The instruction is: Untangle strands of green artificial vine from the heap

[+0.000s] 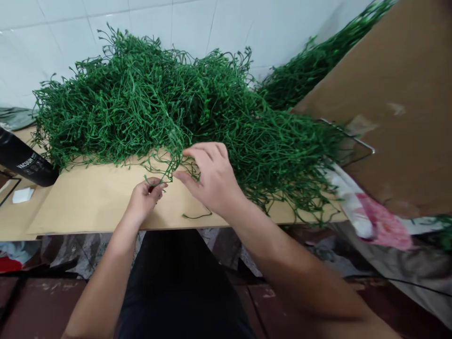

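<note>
A big heap of green plastic stems (141,103) lies on a tan cardboard sheet (88,202) against a white tiled wall. My left hand (144,197) is closed in a pinch on the lower end of a green stem (165,167) that hangs from the heap's front edge. My right hand (212,176) sits just right of it, fingers curled over the stems at the heap's edge, thumb toward the left hand. A single loose stem (197,215) lies on the cardboard under my right wrist.
A black bottle (24,162) lies at the left edge beside a small white block (23,194). A large brown cardboard panel (399,94) leans at the right, with a wire frame (353,139) and pink-and-white cloth (374,221) below it. More green stems (318,61) pile behind.
</note>
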{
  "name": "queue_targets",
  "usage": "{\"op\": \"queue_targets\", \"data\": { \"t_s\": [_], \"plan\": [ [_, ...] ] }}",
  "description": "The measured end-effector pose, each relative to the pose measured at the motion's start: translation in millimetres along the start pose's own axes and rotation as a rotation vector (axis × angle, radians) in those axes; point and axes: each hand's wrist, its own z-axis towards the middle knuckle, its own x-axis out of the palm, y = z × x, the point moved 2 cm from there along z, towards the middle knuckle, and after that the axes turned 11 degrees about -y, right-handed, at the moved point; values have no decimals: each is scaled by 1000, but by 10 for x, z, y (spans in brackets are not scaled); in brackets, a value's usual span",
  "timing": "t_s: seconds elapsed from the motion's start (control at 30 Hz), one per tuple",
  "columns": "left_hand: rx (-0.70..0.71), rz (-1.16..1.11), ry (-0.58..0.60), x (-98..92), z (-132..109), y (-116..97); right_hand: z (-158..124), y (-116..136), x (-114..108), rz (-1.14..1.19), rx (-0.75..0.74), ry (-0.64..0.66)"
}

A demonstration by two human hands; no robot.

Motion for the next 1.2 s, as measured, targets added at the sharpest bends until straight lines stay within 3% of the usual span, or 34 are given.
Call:
{"op": "queue_targets", "data": {
  "t_s": [0.07, 0.13, 0.2, 0.37, 0.53, 0.6, 0.67, 0.77, 0.87, 1.0, 1.2],
  "plan": [
    [82, 41, -12, -30, -17, -12, 184, 16, 123, -1, 122, 75],
    [154, 101, -30, -79, -36, -40, 322, -6, 255, 63, 242, 240],
    [177, 121, -47, -138, -56, -87, 406, -28, 343, 148, 292, 332],
    [-26, -91, 64, -223, -91, -212, 424, -1, 365, 338, 259, 152],
    [-288, -465, 286, -164, -10, -201, 375, 106, 345, 714, 445, 142],
    [-359, -522, 283, -127, 63, -153, 371, 133, 345, 878, 542, 131],
    [-395, -519, 194, -99, 135, -111, 363, 143, 360, 1053, 639, 128],
    [-366, -451, 127, -53, 198, -117, 334, 141, 402, 1233, 753, 156],
    [-321, -415, 217, 7, 221, -186, 294, 132, 441, 1193, 806, 193],
    [-270, -405, 337, 81, 245, -236, 267, 96, 460, 1035, 756, 163],
    [-228, -426, 257, 158, 285, -171, 242, -61, 481, 969, 754, 65]
  ]
}}
